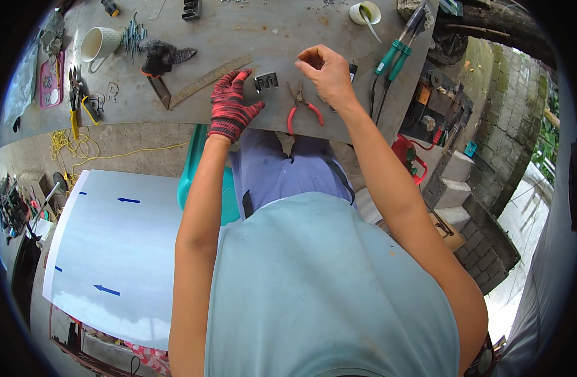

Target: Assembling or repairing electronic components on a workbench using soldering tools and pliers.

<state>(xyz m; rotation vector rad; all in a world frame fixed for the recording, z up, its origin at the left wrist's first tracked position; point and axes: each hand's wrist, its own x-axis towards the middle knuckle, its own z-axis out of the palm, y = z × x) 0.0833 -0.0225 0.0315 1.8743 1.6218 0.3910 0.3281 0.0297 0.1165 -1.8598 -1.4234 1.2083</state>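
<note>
My left hand wears a red-and-black striped knit glove. It lies over the metal table with fingers apart, holding nothing, beside the end of a steel ruler. My bare right hand is raised over the table, thumb and forefinger pinched together; anything between them is too small to make out. Between the hands lies a small shiny metal piece with comb-like dark slots. Nearer me, touching neither hand, rest red-handled pliers with their handles spread. A small dark item is partly hidden behind my right hand.
Two green-handled soldering irons lie at right with trailing cables. A white cup with a stirrer stands at the far edge. Left are a dark crumpled glove, a mug, loose nails and yellow-handled pliers.
</note>
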